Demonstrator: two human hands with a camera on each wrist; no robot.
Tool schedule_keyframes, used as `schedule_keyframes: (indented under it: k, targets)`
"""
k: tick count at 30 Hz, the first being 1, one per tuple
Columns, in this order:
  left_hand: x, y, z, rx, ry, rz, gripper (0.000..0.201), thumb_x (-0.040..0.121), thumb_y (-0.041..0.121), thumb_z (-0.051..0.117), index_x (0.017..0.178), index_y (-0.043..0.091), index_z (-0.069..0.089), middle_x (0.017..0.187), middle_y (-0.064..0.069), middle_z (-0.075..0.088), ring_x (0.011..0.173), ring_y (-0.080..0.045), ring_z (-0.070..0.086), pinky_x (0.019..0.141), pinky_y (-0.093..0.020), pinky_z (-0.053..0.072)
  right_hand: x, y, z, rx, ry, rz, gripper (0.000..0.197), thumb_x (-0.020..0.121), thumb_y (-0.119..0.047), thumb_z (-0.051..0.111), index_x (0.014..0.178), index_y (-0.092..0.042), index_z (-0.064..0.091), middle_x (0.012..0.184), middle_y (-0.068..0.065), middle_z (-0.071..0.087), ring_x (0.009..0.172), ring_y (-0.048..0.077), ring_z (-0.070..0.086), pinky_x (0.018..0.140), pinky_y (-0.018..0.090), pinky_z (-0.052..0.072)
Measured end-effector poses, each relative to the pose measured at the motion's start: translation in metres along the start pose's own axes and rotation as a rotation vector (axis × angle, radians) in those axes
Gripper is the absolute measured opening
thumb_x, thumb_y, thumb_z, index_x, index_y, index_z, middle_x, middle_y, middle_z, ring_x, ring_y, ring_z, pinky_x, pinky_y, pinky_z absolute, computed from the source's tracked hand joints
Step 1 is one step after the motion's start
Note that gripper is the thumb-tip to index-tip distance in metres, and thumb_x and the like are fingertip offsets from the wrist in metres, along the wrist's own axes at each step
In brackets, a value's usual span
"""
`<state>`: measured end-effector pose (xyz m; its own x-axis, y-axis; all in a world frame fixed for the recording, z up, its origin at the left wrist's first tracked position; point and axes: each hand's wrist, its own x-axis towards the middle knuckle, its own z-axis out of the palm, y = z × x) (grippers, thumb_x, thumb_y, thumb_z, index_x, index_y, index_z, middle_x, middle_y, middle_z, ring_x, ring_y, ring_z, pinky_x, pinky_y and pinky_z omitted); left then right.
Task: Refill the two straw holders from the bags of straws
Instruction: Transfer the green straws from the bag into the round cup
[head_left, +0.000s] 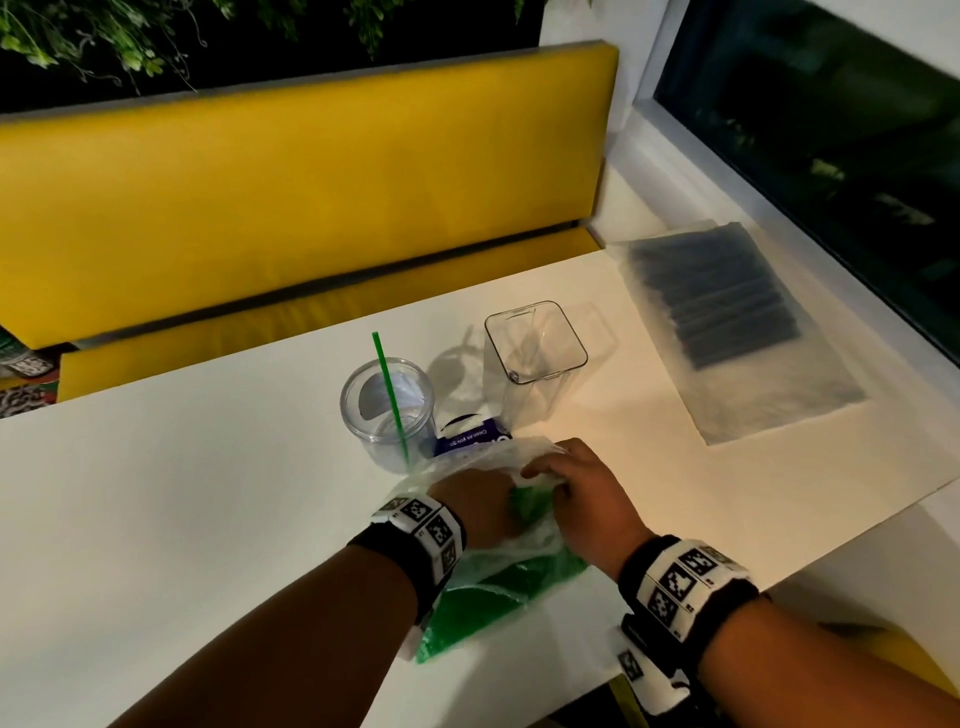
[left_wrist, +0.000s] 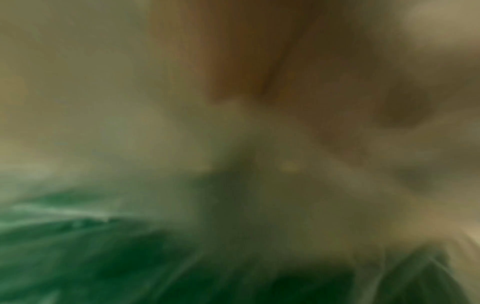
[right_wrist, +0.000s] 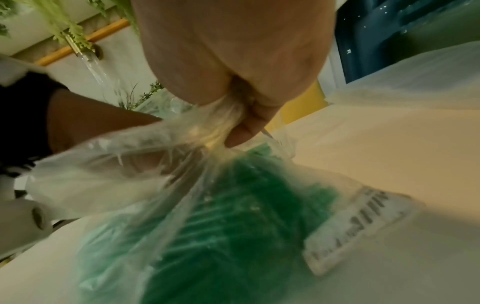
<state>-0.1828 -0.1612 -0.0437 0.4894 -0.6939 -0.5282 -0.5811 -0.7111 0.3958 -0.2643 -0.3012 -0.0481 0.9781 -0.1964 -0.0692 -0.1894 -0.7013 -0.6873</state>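
Observation:
A clear plastic bag of green straws (head_left: 498, 587) lies on the white table (head_left: 182, 519) near its front edge. My left hand (head_left: 478, 506) reaches into the bag's open mouth, its fingers hidden by plastic. My right hand (head_left: 561, 483) pinches the bunched rim of the bag (right_wrist: 228, 123), and the green straws (right_wrist: 246, 205) show through below it. The left wrist view is a blur of plastic and green straws (left_wrist: 91, 257). Behind the hands stand a round clear holder (head_left: 387, 415) with one green straw (head_left: 387, 384) and an empty square clear holder (head_left: 535, 345).
A flat bag of black straws (head_left: 727, 322) lies at the table's right, by the window. A purple-and-white packet (head_left: 470, 439) sits between the holders and the green bag. A yellow bench (head_left: 311, 182) runs behind the table. The green bag carries a white label (right_wrist: 358, 226).

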Motion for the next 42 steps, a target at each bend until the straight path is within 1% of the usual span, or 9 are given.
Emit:
schedule_keyframes:
  k: [3, 8, 14, 20, 23, 28, 33, 36, 42]
  targets:
    - [-0.003, 0.0, -0.001, 0.027, -0.077, 0.009, 0.027, 0.096, 0.042, 0.053, 0.074, 0.03, 0.046, 0.075, 0.013, 0.046, 0.081, -0.015, 0.049, 0.08, -0.028, 0.04, -0.003, -0.001, 0.001, 0.069, 0.011, 0.026, 0.055, 0.077, 0.022, 0.044, 0.097, -0.02, 0.073, 0.095, -0.013, 0.052, 0.092, -0.003, 0.051, 0.082, 0.005, 0.036]
    - [-0.002, -0.004, 0.0, -0.069, -0.075, 0.023, 0.029, 0.09, 0.034, 0.067, 0.115, 0.021, 0.061, 0.104, 0.003, 0.061, 0.094, -0.017, 0.054, 0.089, -0.028, 0.042, -0.002, -0.014, -0.006, 0.308, -0.048, 0.138, 0.041, 0.089, -0.002, 0.058, 0.09, -0.043, 0.063, 0.094, -0.014, 0.049, 0.087, 0.011, 0.052, 0.077, 0.022, 0.041]
    - [-0.003, -0.01, 0.003, -0.047, -0.194, -0.06, 0.012, 0.089, 0.039, 0.063, 0.092, 0.028, 0.06, 0.091, 0.007, 0.059, 0.091, -0.017, 0.056, 0.097, -0.038, 0.048, 0.001, -0.022, -0.008, 0.088, -0.124, 0.046, 0.043, 0.082, 0.001, 0.059, 0.074, -0.041, 0.053, 0.096, -0.015, 0.043, 0.086, 0.009, 0.047, 0.074, 0.01, 0.037]
    - [-0.013, -0.019, -0.011, -0.228, -0.029, -0.144, 0.039, 0.093, 0.019, 0.06, 0.131, 0.013, 0.055, 0.125, -0.006, 0.064, 0.109, -0.024, 0.061, 0.087, -0.027, 0.045, 0.003, -0.01, -0.02, -0.129, -0.183, 0.036, 0.054, 0.084, 0.007, 0.046, 0.123, -0.027, 0.059, 0.128, 0.0, 0.043, 0.108, 0.017, 0.052, 0.092, 0.023, 0.048]
    - [-0.017, -0.015, -0.013, -0.35, 0.012, -0.077, 0.034, 0.093, 0.017, 0.062, 0.126, 0.014, 0.059, 0.12, -0.005, 0.066, 0.1, -0.017, 0.06, 0.09, -0.028, 0.047, 0.005, -0.009, -0.017, -0.18, -0.159, 0.009, 0.049, 0.085, 0.0, 0.049, 0.125, -0.026, 0.058, 0.121, 0.0, 0.06, 0.109, 0.02, 0.058, 0.095, 0.025, 0.045]
    - [-0.015, 0.0, -0.025, -0.291, -0.01, -0.028, 0.026, 0.084, 0.032, 0.07, 0.106, 0.018, 0.068, 0.093, 0.004, 0.067, 0.087, -0.015, 0.062, 0.086, -0.033, 0.053, 0.003, -0.02, -0.023, 0.026, -0.192, 0.03, 0.063, 0.08, 0.011, 0.047, 0.131, -0.025, 0.056, 0.124, -0.012, 0.055, 0.114, 0.0, 0.047, 0.096, 0.003, 0.026]
    - [-0.024, 0.004, -0.028, -0.329, 0.05, 0.041, 0.025, 0.084, 0.016, 0.067, 0.11, 0.018, 0.068, 0.102, -0.004, 0.07, 0.093, -0.019, 0.065, 0.089, -0.039, 0.054, 0.008, -0.007, -0.028, 0.088, -0.224, 0.024, 0.066, 0.076, 0.012, 0.052, 0.12, -0.036, 0.063, 0.127, -0.012, 0.062, 0.118, 0.006, 0.056, 0.106, 0.022, 0.039]
    - [-0.038, 0.005, -0.033, -0.39, 0.15, 0.055, 0.022, 0.081, 0.016, 0.068, 0.102, 0.019, 0.067, 0.096, -0.001, 0.07, 0.088, -0.017, 0.064, 0.086, -0.039, 0.054, 0.009, 0.009, -0.03, 0.077, -0.26, 0.137, 0.06, 0.077, 0.011, 0.055, 0.112, -0.037, 0.065, 0.116, -0.009, 0.068, 0.11, 0.011, 0.062, 0.1, 0.033, 0.048]
    - [-0.084, 0.022, -0.062, -0.578, 0.216, 0.256, 0.008, 0.081, 0.024, 0.07, 0.089, 0.022, 0.069, 0.084, 0.005, 0.072, 0.078, -0.011, 0.067, 0.076, -0.029, 0.055, 0.004, -0.003, -0.029, -0.035, -0.259, 0.19, 0.037, 0.086, 0.0, 0.054, 0.106, -0.027, 0.068, 0.102, -0.012, 0.063, 0.094, 0.012, 0.06, 0.079, 0.021, 0.042]
